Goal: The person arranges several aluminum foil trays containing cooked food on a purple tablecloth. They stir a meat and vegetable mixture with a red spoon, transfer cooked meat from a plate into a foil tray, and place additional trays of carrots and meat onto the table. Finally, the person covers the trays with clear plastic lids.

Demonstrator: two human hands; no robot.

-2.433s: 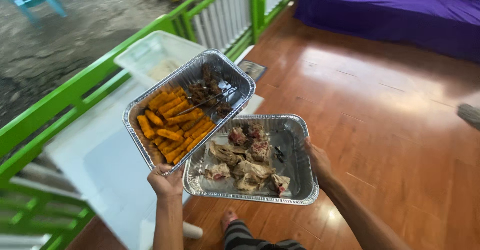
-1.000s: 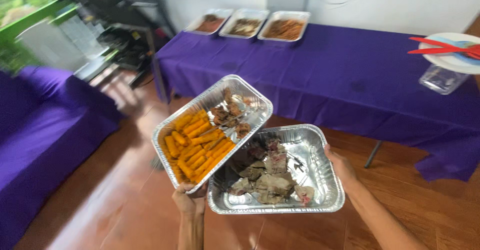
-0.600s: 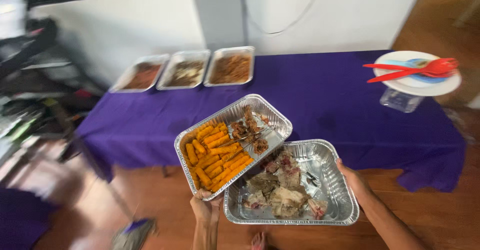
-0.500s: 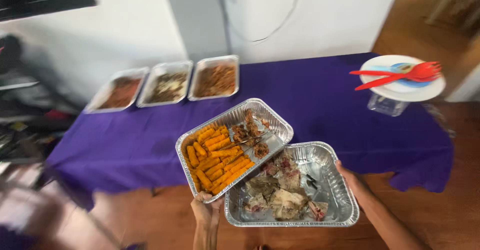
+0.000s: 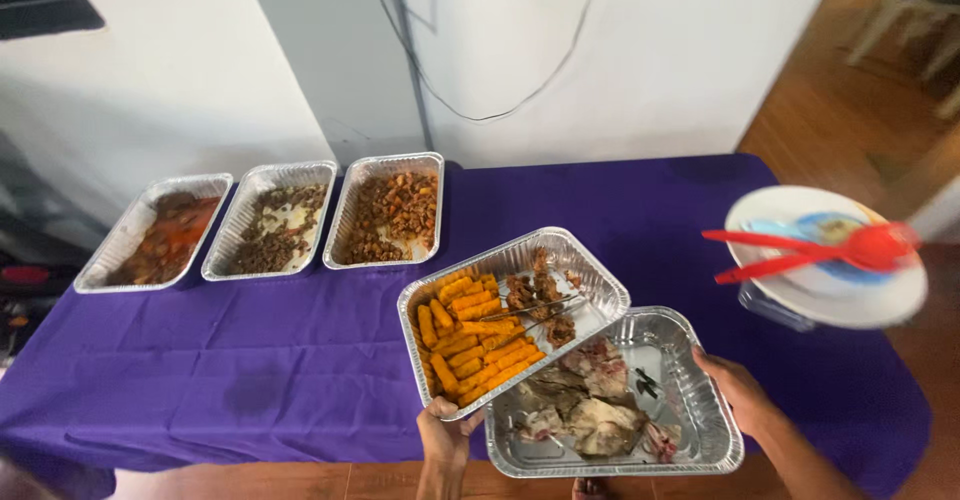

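My left hand [image 5: 446, 438] grips the near edge of a foil tray [image 5: 600, 282] holding orange fried sticks, dark fried pieces and metal tongs. My right hand [image 5: 738, 390] holds the right side of a second foil tray [image 5: 706, 426] with pale wrapped pieces showing red filling. The first tray overlaps the left rim of the second. Both hang above the front of a table covered in purple cloth [image 5: 260, 360].
Three foil trays [image 5: 270, 218] of brown cooked food stand in a row at the table's back left, against a white wall. White plates [image 5: 830, 290] with red serving utensils sit on a clear container at the right end. Wooden floor lies beyond.
The view swung from a green railing and floor round to the purple table, which has come closer. Both hands kept hold of their trays throughout.
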